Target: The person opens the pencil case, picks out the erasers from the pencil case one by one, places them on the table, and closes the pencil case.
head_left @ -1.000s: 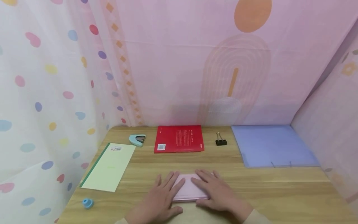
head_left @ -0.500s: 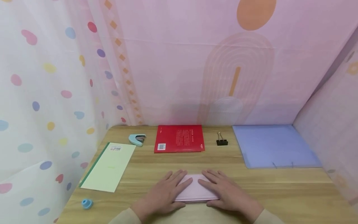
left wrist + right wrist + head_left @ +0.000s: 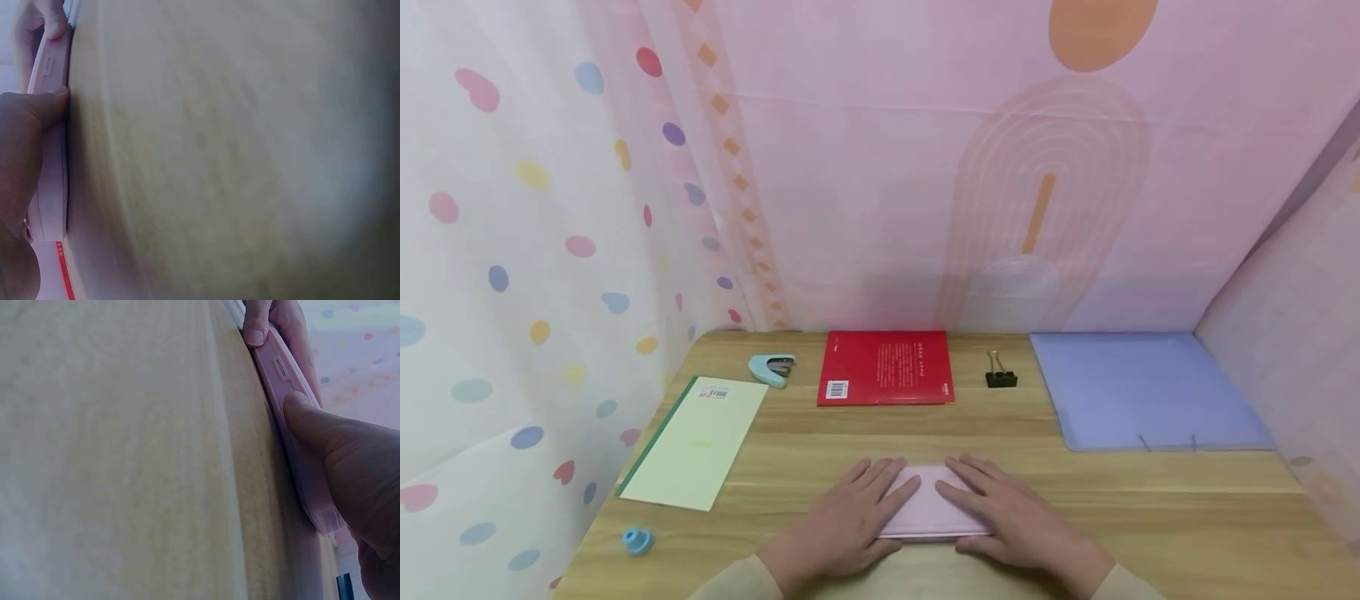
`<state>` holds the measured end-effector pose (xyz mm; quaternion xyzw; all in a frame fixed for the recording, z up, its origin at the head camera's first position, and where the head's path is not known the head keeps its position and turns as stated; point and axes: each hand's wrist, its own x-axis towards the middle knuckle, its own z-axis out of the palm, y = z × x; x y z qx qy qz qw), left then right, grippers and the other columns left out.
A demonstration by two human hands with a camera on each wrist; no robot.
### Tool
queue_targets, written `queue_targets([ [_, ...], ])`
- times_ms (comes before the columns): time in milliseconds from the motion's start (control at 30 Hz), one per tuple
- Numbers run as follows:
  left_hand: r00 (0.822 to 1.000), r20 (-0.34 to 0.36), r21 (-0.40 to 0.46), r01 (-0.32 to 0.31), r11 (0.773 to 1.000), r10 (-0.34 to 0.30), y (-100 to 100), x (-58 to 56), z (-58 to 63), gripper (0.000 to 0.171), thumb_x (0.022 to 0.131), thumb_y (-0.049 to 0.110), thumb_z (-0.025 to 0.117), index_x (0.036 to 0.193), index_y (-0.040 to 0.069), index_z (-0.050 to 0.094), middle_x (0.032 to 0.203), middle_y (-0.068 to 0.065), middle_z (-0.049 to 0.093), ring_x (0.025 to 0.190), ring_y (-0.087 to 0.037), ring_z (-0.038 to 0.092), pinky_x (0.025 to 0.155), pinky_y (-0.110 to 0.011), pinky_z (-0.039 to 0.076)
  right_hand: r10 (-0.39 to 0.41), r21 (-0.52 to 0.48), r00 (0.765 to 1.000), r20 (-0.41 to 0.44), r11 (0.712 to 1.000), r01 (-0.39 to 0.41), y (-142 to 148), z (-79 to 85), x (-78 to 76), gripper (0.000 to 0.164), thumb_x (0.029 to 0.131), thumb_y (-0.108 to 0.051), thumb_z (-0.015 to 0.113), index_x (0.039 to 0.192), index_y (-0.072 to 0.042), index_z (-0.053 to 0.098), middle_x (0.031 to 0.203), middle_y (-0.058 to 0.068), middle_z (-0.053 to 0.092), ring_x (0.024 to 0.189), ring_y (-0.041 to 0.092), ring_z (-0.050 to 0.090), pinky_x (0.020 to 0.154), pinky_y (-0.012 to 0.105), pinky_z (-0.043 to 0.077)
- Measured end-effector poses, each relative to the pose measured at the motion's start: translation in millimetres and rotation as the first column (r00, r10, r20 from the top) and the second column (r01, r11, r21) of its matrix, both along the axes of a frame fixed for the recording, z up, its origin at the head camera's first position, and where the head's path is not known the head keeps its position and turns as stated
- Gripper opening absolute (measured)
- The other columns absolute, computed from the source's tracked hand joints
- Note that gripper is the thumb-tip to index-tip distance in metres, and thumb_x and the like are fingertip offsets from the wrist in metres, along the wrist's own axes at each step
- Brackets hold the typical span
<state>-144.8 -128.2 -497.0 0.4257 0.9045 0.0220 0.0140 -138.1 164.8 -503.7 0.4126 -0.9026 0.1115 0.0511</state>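
A flat pink case (image 3: 934, 515) lies on the wooden table in front of me, long side toward me. My left hand (image 3: 850, 518) holds its left end, my right hand (image 3: 1024, 527) its right end. Both index fingers lie across the lid, and other fingertips reach the far edge. Each thumb presses on the near side wall. In the right wrist view that wall of the pink case (image 3: 312, 478) shows a small rectangular recess between the two thumbs. The lid sits down on the case; its inside is hidden.
A pale green notepad (image 3: 700, 450) and a small blue stepped cap-like piece (image 3: 637, 541) lie to the left. Along the back are a light blue stapler (image 3: 765, 369), a red book (image 3: 886, 367), a black binder clip (image 3: 1001, 380) and a blue folder (image 3: 1150, 392).
My left thumb has come in from the table to the case's near wall. Both hands have shifted slightly right with the case in the head view, which has turned a little.
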Motion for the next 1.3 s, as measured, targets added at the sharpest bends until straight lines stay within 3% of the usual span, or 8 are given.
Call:
queue_targets([
  [433, 0.999, -0.045, -0.037, 0.021, 0.999, -0.022, 5, -3.6, 1.0, 0.082, 0.09, 0.066, 0.041, 0.155, 0.027, 0.01, 0.157, -0.001, 0.022, 0.142, -0.022, 0.023, 0.112, -0.047, 0.025, -0.005, 0.046, 1.0, 0.003, 0.999, 0.005, 5, 2.8, -0.5, 0.067, 0.092, -0.059, 0.049, 0.15, -0.032, 0.03, 0.157, 0.004, 0.025, 0.142, 0.026, 0.024, 0.105, 0.049, 0.037],
  [633, 0.998, -0.07, -0.042, 0.003, 0.999, -0.006, 6, -4.3, 3.5, 0.082, 0.09, 0.062, 0.047, 0.155, 0.026, 0.012, 0.155, -0.005, 0.029, 0.141, -0.023, 0.027, 0.112, -0.047, 0.026, 0.0, 0.016, 1.0, 0.03, 1.0, -0.001, 5, 7.6, -4.0, 0.062, 0.094, -0.058, 0.045, 0.15, -0.033, 0.032, 0.156, 0.003, 0.027, 0.141, 0.025, 0.026, 0.103, 0.047, 0.04],
  [833, 1.0, -0.007, 0.021, -0.021, 1.0, 0.022, 4, -5.0, 4.6, 0.092, 0.082, 0.065, 0.059, 0.154, 0.028, 0.016, 0.154, -0.002, 0.03, 0.141, -0.022, 0.026, 0.111, -0.051, 0.027, 0.001, -0.008, 0.999, 0.053, 1.0, -0.001, 7, 6.1, -4.1, 0.062, 0.094, -0.06, 0.045, 0.149, -0.034, 0.032, 0.156, 0.0, 0.028, 0.141, 0.024, 0.026, 0.104, 0.048, 0.039],
  [967, 0.999, 0.003, 0.131, -0.047, 0.99, 0.047, -5, -3.6, 9.0, 0.096, 0.078, 0.066, 0.063, 0.154, 0.026, 0.02, 0.154, -0.003, 0.03, 0.142, -0.024, 0.023, 0.109, -0.056, 0.027, -0.002, -0.072, 1.0, 0.027, 0.997, 0.004, 8, 9.9, -5.5, 0.058, 0.094, -0.054, 0.049, 0.146, -0.029, 0.041, 0.151, -0.005, 0.038, 0.138, 0.022, 0.034, 0.105, 0.046, 0.038],
  [1067, 0.997, -0.034, 0.211, -0.064, 0.975, 0.073, -15, -2.9, 17.7, 0.101, 0.076, 0.067, 0.066, 0.154, 0.023, 0.019, 0.155, -0.003, 0.027, 0.143, -0.025, 0.021, 0.109, -0.058, 0.025, -0.013, -0.187, 1.0, -0.001, 0.982, 0.013, 9, 19.4, -10.6, 0.047, 0.095, -0.043, 0.056, 0.136, -0.019, 0.056, 0.137, -0.002, 0.054, 0.126, 0.02, 0.05, 0.099, 0.043, 0.044],
  [1133, 0.992, -0.07, 0.244, -0.082, 0.966, 0.102, -22, -2.1, 24.2, 0.108, 0.072, 0.066, 0.07, 0.154, 0.021, 0.016, 0.158, -0.003, 0.022, 0.144, -0.025, 0.019, 0.11, -0.057, 0.024, -0.051, -0.268, 0.998, 0.025, 0.962, 0.056, 9, 27.6, -15.7, 0.037, 0.096, -0.035, 0.057, 0.127, -0.017, 0.063, 0.126, -0.001, 0.063, 0.115, 0.019, 0.059, 0.093, 0.041, 0.049],
  [1233, 0.983, -0.129, 0.253, -0.093, 0.963, 0.129, -26, 0.3, 31.3, 0.116, 0.068, 0.065, 0.074, 0.155, 0.017, 0.014, 0.16, -0.002, 0.014, 0.145, -0.024, 0.014, 0.111, -0.056, 0.022, -0.146, -0.366, 0.978, 0.148, 0.911, 0.191, 8, 38.4, -25.9, 0.029, 0.097, -0.031, 0.056, 0.12, -0.016, 0.067, 0.114, -0.002, 0.068, 0.1, 0.014, 0.066, 0.084, 0.037, 0.054],
  [1300, 0.982, -0.157, 0.239, -0.065, 0.969, 0.105, -25, 3.0, 32.3, 0.114, 0.07, 0.064, 0.073, 0.154, 0.013, 0.015, 0.16, -0.002, 0.012, 0.146, -0.025, 0.012, 0.112, -0.056, 0.021, -0.202, -0.397, 0.952, 0.231, 0.874, 0.281, 7, 41.4, -34.0, 0.029, 0.099, -0.031, 0.054, 0.12, -0.017, 0.067, 0.112, -0.003, 0.069, 0.099, 0.012, 0.066, 0.083, 0.035, 0.054],
])
